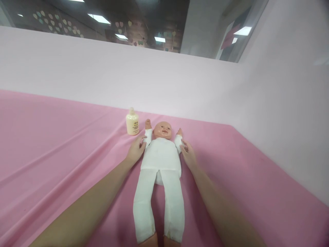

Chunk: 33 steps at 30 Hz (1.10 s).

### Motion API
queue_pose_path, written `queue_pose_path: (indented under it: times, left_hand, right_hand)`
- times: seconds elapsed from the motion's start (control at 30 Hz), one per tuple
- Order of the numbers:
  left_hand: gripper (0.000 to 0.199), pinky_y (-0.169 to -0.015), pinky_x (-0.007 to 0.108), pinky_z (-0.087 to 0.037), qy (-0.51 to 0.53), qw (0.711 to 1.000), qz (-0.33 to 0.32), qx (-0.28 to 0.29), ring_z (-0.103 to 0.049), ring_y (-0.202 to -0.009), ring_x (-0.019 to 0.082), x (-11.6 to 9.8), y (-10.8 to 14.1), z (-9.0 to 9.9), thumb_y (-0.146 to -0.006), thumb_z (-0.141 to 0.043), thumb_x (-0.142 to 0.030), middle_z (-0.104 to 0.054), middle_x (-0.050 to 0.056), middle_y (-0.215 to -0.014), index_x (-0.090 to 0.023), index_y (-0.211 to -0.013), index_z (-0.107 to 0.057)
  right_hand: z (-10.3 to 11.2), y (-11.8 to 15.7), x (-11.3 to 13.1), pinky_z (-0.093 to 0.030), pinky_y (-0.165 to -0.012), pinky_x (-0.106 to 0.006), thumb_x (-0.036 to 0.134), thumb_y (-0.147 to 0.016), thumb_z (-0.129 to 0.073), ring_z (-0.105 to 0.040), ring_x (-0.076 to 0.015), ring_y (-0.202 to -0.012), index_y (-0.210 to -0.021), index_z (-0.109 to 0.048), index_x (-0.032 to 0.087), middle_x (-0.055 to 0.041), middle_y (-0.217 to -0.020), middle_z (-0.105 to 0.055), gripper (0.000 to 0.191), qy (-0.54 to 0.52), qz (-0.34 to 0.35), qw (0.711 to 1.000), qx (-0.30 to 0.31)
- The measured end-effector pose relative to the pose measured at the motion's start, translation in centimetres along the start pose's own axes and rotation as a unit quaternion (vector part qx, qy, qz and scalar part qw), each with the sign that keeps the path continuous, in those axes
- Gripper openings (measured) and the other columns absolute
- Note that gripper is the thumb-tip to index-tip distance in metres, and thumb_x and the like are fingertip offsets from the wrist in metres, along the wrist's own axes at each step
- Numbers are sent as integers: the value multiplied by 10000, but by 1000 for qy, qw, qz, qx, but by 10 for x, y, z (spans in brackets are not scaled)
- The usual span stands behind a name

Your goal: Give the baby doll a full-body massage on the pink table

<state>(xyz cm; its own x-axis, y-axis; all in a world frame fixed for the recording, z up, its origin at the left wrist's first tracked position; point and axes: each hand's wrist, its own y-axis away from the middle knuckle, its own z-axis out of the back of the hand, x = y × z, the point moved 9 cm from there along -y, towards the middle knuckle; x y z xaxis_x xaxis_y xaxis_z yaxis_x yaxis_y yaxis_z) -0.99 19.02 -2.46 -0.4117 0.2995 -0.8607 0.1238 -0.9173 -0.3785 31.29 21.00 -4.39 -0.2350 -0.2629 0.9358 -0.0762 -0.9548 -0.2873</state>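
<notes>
Doll: the doll lies face up on the pink cloth, between the two hands, its head pointing toward the wall. Its bare ankles are cut off by the bottom edge.
Clothes: white legs and a white top, both without readable writing.
Right hand: the right hand touches the sleeve on its side — fingers bent, thumb toward the cuff. I cannot tell whether they grasp it.
Left hand: the left hand is at the other sleeve, fingertips touching its outer side, thumb and fingers slightly apart. A firm grip cannot be told either.
Doll's arms: raised, one on each side of the head, the small hands bare.
Bottle: the pale yellow bottle stands upright beyond the left hand — dark print on its front, too small to read.
Wall: white, behind the cloth.
Window: the window shows bright ceiling lights and pastel hearts.
</notes>
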Motion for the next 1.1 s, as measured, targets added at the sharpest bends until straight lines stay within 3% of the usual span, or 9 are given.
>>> queue_pose_path:
  times: [0.2, 0.37, 0.47, 0.63, 0.77, 0.97, 1.03, 1.1]
  left_hand:
    - [433, -882, 322, -433, 60, 998, 33, 2, -596, -814, 224, 5, -1, 0, -785, -659, -275, -703, 25, -1015, -262, -1218, -675]
    - [378, -1011, 356, -395, 60, 997, 45, 22, -609, -1059, 284, 12, -5, -3, -756, -672, -236, -708, 44, -1134, -268, -1128, -729]
    - [358, -1021, 367, -400, 80, 995, 61, 21, -607, -1102, 299, 16, -6, -2, -718, -693, -212, -719, 50, -1121, -269, -1067, -748]
    - [401, -1033, 387, -403, 73, 994, 73, 20, -612, -1106, 299, 19, -7, -1, -706, -706, -225, -721, 49, -1121, -270, -1103, -737]
    - [491, -1083, 409, -370, 92, 991, 89, 35, -573, -1199, 296, 25, -7, -3, -711, -722, -267, -656, 51, -1284, -267, -1201, -691]
    - [784, -1010, 390, -450, 243, 965, 76, 61, -593, -1194, 275, 20, -8, -10, -683, -743, -231, -611, 106, -1342, -242, -1424, -487]
    - [869, -940, 385, -487, 296, 949, 88, 65, -637, -1113, 266, 21, -9, -12, -661, -753, -201, -651, 113, -1272, -239, -1463, -421]
    - [851, -887, 378, -503, 327, 936, 113, 62, -671, -1012, 255, 26, -10, -12, -619, -762, -163, -701, 107, -1148, -202, -1417, -470]
  right_hand:
    - [2, 0, -2, -408, -1033, -376, 411, -813, -623, -545, -228, -1208, -1261, -628, 287, -44, -1345, -591, 465, 14, -8, 1000, -12]
    - [1, -2, -2, -404, -991, -373, 402, -814, -597, -552, -237, -1108, -1115, -706, 255, -45, -1136, -668, 353, 44, -4, 999, -12]
    - [0, -3, 1, -420, -959, -372, 390, -819, -580, -569, -238, -1044, -1019, -732, 244, -38, -1045, -691, 291, 53, 1, 999, -1]
    - [-2, -4, -5, -429, -1007, -411, 371, -804, -608, -611, -244, -1083, -1136, -700, 286, -13, -1142, -703, 355, 10, -24, 999, 19]
    - [-3, -7, -13, -373, -1110, -459, 352, -771, -637, -573, -251, -1209, -1186, -678, 294, -7, -1242, -678, 421, -33, -32, 999, 17]
    - [-8, -8, -10, -380, -1133, -439, 291, -701, -675, -528, -239, -1300, -1282, -607, 275, -27, -1368, -606, 585, -161, -27, 986, 42]
    - [-7, -7, -6, -397, -1122, -430, 263, -674, -683, -526, -240, -1304, -1281, -600, 285, -24, -1375, -600, 614, -191, -28, 980, 39]
    - [-6, -6, -3, -424, -1095, -428, 240, -655, -684, -556, -245, -1265, -1219, -630, 283, -23, -1324, -636, 568, -213, -33, 976, 35]
